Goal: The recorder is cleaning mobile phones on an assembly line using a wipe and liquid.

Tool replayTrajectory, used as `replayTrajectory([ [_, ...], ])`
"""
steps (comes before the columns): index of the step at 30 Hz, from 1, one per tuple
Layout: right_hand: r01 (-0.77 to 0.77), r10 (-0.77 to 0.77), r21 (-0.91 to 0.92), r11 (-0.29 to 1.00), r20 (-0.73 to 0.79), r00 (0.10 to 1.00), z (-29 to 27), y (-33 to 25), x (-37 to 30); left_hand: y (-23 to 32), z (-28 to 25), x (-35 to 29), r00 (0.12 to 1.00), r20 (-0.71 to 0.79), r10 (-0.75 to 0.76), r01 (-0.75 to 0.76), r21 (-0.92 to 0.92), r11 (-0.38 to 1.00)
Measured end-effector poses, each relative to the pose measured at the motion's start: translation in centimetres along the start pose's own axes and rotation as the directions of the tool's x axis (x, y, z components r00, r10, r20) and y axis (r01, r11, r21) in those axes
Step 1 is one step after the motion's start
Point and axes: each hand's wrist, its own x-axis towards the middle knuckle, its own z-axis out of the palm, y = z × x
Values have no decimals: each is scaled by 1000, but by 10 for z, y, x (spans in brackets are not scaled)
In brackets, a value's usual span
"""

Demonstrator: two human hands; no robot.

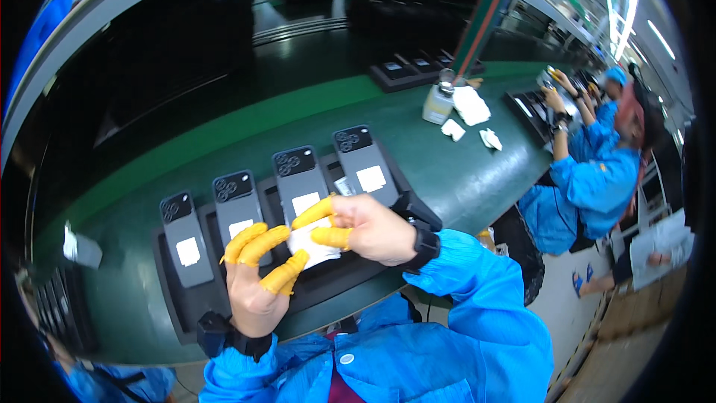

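The dark green, glossy worktop [455, 175] is spread under everything near the hands. On the right, a seat beside it is taken by a co-worker in blue workwear [597, 172]. A long black tray [341, 283] is set at the near edge of the worktop, and a smaller black tray [382, 79] loaded with dark items is placed toward the back. Four grey rectangular phones with black camera panels [186, 227] are laid in a slanting row on the long tray, camera ends pointed away from the person. Yellow finger covers are worn on the left hand [257, 283] and the right hand [377, 230]. A squat, pale bottle with a metal-looking top [437, 104] is stood beyond the phones, and a white rumpled sheet [471, 107] is left beside it. A folded white cloth [317, 248] is held up over the near ends of the middle phones; it is clamped between the right fingers, while the left fingertips are pressed against its left edge, though whether it is pinched there cannot be told. White square labels [188, 251] are borne by the phones.
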Motion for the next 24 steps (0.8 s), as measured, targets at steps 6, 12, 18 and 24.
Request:
replayTrajectory([
  [6,84,-84,-72,994,-7,996,-18,18,2,14,-10,2,997,49,-53,54,-29,998],
  [12,38,-1,171,985,-210,978,-82,0,-21,12,-28,-32,903,381,-197,227,-34,973],
  [18,-197,-847,-915,351,-400,350,-235,-49,-52,-2,-32,-59,866,445,-227,234,39,971],
  [24,-537,-851,-806,-250,-82,519,-307,-52,-50,-2,-27,-72,867,373,-332,321,92,943],
])
